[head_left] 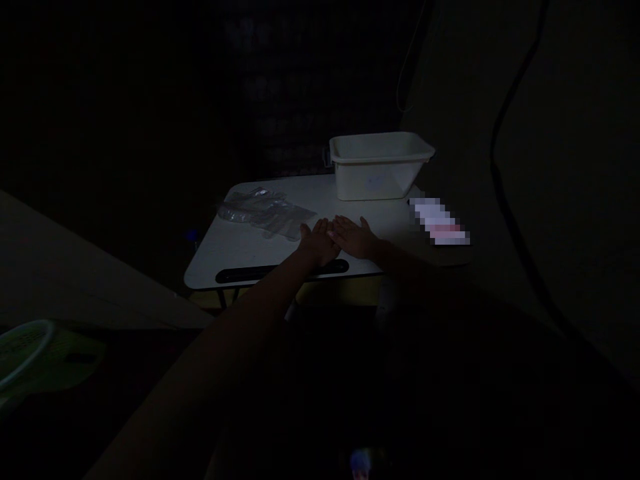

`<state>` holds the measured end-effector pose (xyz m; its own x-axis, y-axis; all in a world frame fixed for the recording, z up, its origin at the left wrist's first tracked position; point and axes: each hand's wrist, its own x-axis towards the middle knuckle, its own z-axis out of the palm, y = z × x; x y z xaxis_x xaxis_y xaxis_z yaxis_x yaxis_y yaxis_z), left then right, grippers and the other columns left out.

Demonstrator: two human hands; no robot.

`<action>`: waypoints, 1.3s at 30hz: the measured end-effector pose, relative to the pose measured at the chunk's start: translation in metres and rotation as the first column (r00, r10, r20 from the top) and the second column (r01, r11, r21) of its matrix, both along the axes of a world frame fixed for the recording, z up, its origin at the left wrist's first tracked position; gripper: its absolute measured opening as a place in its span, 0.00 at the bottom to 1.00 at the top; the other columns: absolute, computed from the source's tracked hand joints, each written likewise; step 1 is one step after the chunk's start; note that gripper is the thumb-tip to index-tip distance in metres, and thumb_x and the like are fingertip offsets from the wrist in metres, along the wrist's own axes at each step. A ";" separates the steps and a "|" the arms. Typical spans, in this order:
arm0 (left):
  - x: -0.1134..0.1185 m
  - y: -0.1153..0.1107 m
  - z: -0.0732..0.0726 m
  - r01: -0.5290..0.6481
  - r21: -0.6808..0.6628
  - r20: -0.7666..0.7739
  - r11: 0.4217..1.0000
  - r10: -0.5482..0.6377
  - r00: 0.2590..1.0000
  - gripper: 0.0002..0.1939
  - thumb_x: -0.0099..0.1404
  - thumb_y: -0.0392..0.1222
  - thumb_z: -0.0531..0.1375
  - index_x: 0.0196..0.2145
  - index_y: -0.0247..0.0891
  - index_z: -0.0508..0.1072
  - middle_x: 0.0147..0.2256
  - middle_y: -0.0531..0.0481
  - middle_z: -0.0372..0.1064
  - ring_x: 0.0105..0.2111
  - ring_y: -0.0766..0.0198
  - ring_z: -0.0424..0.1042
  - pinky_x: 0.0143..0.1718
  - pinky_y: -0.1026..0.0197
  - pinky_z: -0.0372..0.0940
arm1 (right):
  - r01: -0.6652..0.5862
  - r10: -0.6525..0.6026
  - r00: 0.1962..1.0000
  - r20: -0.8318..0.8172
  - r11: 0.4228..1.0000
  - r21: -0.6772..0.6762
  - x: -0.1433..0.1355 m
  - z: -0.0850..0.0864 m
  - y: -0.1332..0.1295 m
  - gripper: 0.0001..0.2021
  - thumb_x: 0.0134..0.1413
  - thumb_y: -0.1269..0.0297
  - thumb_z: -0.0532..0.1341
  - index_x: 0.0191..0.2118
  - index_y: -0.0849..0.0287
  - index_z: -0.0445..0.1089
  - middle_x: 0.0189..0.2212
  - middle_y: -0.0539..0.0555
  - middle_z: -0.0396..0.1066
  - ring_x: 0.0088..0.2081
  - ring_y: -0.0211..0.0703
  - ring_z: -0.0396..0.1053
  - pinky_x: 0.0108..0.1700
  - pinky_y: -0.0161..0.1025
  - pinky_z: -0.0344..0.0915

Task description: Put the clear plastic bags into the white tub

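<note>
Both hands are over the front of a small white table (pixel 235 247), palms turned up. My left hand (pixel 320 245) has its fingers stretched out and holds nothing. Its fingertips meet or overlap those of my right hand (pixel 354 237), which is also flat with the thumb apart and nothing in it. Clear, crumpled plastic (pixel 270 212) lies on the table to the left of my hands. Behind them, at the back right, stands a white plastic tub (pixel 373 180). A pixelated flat object (pixel 440 221) lies near the right edge.
A black slot strip (pixel 240 274) runs along the table's front edge. On the floor at the lower left is a green basket (pixel 65 363). A dark cable (pixel 505 193) hangs down the wall at the right. The surroundings are very dark.
</note>
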<state>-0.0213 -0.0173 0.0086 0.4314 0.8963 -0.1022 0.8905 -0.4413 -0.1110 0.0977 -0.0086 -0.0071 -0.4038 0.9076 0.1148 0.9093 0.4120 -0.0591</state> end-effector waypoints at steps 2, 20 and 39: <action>0.001 0.000 0.001 -0.006 0.002 0.001 1.000 0.006 1.000 0.30 0.61 0.47 0.34 0.57 0.29 0.40 0.58 0.39 0.36 0.58 0.55 0.36 0.50 0.39 0.38 | 0.010 -0.009 1.000 0.013 1.000 -0.013 0.000 0.000 0.001 0.26 0.56 0.55 0.34 0.56 0.61 0.49 0.58 0.58 0.45 0.58 0.46 0.42 0.53 0.58 0.42; -0.001 0.002 -0.002 0.038 0.000 0.018 0.999 -0.038 0.999 0.29 0.61 0.47 0.34 0.58 0.30 0.40 0.58 0.39 0.37 0.58 0.56 0.35 0.50 0.40 0.39 | -0.021 0.021 1.000 -0.003 1.000 0.001 0.002 0.001 -0.002 0.25 0.56 0.56 0.35 0.56 0.61 0.49 0.57 0.59 0.46 0.58 0.45 0.43 0.53 0.58 0.39; 0.002 0.002 0.000 0.060 0.058 0.089 0.997 -0.065 0.994 0.30 0.61 0.49 0.35 0.58 0.30 0.38 0.59 0.40 0.35 0.58 0.55 0.35 0.52 0.41 0.37 | 0.005 -0.003 1.000 -0.020 0.994 0.112 0.007 0.003 -0.003 0.25 0.56 0.57 0.35 0.55 0.64 0.51 0.57 0.60 0.47 0.57 0.48 0.44 0.53 0.59 0.40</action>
<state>-0.0190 -0.0157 0.0083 0.4917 0.8707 -0.0112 0.8690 -0.4915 -0.0571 0.1050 -0.0117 -0.0037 -0.3966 0.8904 0.2234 0.9102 0.4131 -0.0306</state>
